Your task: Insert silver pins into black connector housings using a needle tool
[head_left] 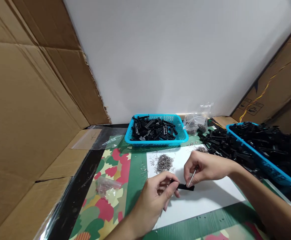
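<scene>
My left hand point(161, 190) pinches a narrow black plastic part point(186, 187) by its left end, just above a white sheet point(202, 203). In my right hand point(201, 169) is a thin metal rod point(191, 178), held at a slant between thumb and fingers. Its lower tip meets the black part or sits right beside it; which one I cannot tell. Behind my left hand lies a pile of tiny metal pins point(164, 162) on the sheet. A second small pile of pins point(200, 149) shows past my right hand, partly covered by it.
A blue basket point(155, 143) of black plastic parts stands at the back. Another blue basket point(262, 160), heaped with black parts, is at the right, with loose parts point(220, 141) beside it. Clear plastic bags point(195, 123) lie behind. Cardboard point(30, 100) walls the left side.
</scene>
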`<state>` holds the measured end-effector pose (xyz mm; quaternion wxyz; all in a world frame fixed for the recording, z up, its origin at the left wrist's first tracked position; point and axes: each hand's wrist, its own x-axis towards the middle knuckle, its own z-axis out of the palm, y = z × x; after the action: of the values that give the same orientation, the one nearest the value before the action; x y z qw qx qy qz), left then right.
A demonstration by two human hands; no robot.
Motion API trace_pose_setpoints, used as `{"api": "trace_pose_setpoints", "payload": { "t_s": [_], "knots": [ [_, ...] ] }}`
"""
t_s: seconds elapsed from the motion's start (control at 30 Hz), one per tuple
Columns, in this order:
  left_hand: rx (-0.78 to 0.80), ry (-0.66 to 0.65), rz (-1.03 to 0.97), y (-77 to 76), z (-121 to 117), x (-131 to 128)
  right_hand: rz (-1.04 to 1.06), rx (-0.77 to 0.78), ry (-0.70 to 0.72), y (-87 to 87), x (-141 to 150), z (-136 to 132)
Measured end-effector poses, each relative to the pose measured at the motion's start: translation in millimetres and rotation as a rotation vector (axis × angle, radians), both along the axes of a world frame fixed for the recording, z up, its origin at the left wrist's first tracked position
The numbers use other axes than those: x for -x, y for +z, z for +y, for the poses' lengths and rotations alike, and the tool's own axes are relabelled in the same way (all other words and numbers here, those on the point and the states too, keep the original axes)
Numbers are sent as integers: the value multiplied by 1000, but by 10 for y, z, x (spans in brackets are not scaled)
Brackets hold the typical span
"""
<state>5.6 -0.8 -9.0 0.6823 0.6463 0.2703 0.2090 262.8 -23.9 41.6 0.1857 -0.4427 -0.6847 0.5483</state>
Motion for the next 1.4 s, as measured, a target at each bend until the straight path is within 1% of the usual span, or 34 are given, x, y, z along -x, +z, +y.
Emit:
{"api": "trace_pose_setpoints", "payload": {
  "t_s": [0.07, 0.17, 0.23, 0.3, 0.33, 0.4, 0.47, 0.53, 0.6, 0.67, 0.9, 1.13, 1.27, 1.33, 1.4],
  "knots": [
    [10, 30, -6, -5, -6, -6, 49, -71, -126, -53, -96, -18],
    [-14, 96, 22, -17, -5, 0, 182, -196, -448, -136, -267, -51],
    [-61, 122, 60, -27, -3, 8, 304, -194, -613, -202, -365, -80],
    [-106, 124, 101, -37, 2, 16, 354, -143, -693, -256, -437, -115],
    [-118, 118, 117, -41, 5, 19, 327, -126, -719, -272, -465, -135],
    [-136, 113, 140, -46, 13, 22, 148, -141, -752, -279, -511, -174],
    [-161, 115, 133, -45, 25, 16, -143, -205, -719, -266, -551, -208],
    [-186, 121, 111, -38, 39, 2, -417, -251, -630, -257, -589, -232],
    [-191, 130, 90, -25, 51, -15, -577, -271, -568, -266, -619, -244],
    [-176, 131, 87, -11, 57, -27, -646, -276, -567, -292, -637, -242],
    [-146, 141, 99, -3, 62, -36, -680, -262, -597, -368, -640, -214],
    [-165, 146, 112, 27, 57, -49, -647, -237, -590, -377, -660, -229],
    [-159, 138, 105, 42, 52, -43, -613, -172, -509, -330, -610, -230],
    [-163, 127, 107, 41, 51, -38, -585, -140, -449, -307, -538, -231],
    [-178, 120, 110, 38, 49, -35, -559, -136, -421, -292, -446, -235]
  ]
}}
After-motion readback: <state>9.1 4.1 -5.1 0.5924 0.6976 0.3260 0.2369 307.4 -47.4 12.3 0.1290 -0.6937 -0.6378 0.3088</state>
